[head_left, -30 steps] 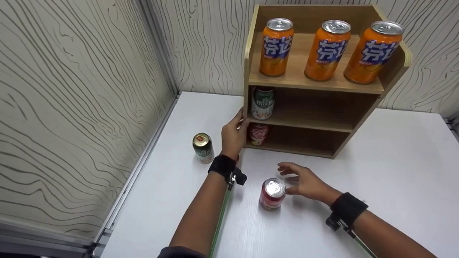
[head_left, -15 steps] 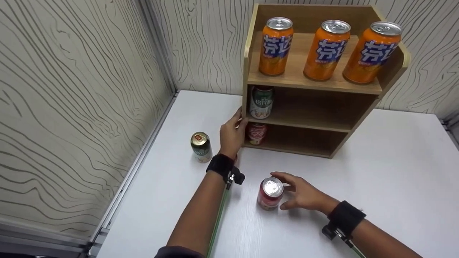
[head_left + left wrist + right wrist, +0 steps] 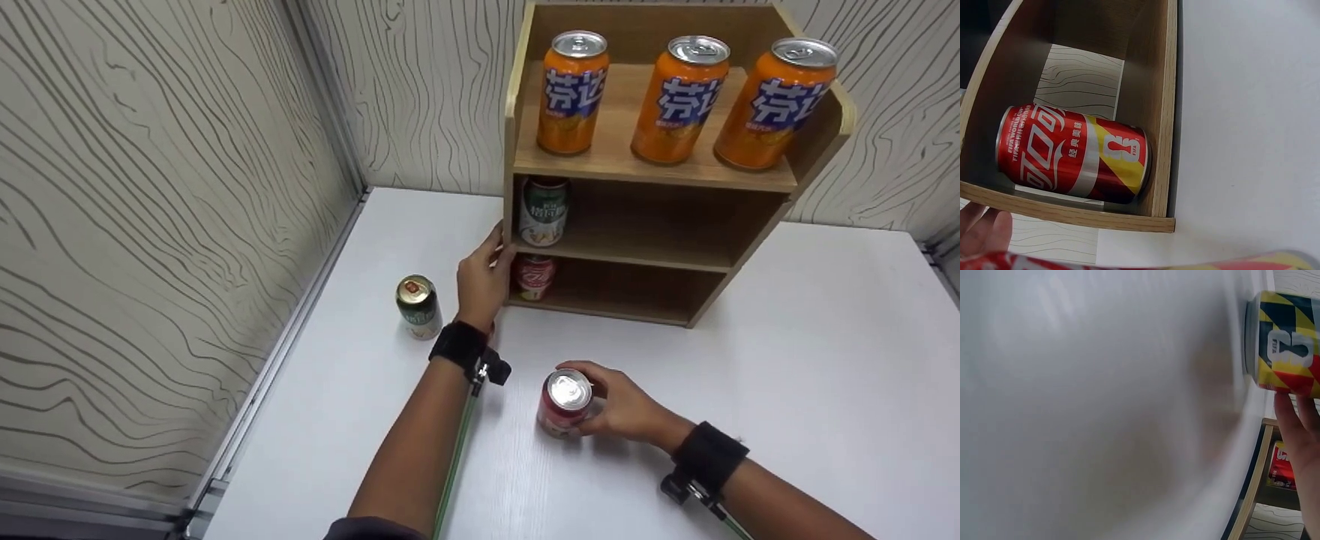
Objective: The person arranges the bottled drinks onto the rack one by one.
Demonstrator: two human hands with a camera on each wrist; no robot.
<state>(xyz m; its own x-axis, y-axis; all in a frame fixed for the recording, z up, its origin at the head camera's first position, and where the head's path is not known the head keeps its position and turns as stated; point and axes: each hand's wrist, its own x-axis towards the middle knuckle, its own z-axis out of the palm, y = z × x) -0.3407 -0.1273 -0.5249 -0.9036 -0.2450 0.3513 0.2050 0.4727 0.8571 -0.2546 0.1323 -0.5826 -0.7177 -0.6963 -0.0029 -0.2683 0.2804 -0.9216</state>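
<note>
In the head view, my right hand [image 3: 626, 409] grips a red soda can [image 3: 559, 420] upright on the white table, thumb on the near side and fingers around the far side. The right wrist view shows fingertips against that soda can's [image 3: 1292, 349] patterned lower part. My left hand [image 3: 482, 289] rests against the outer left side of the wooden shelf [image 3: 615, 311], fingers extended along the panel. A red cola can [image 3: 1072, 152] stands in the bottom compartment at the left. Another red can [image 3: 1129, 266] shows at the left wrist view's lower edge, mostly hidden by the left wrist in the head view.
Three orange soda cans [image 3: 681, 105] stand on the shelf's top tier. A green-and-white can [image 3: 544, 214] sits at the left of the middle tier. Another green can [image 3: 418, 309] stands on the table left of my left hand. A patterned wall [image 3: 427, 97] rises behind.
My right hand has moved left to the red can and closed its fingers around it. My left hand stays at the shelf's side. The view has shifted slightly.
</note>
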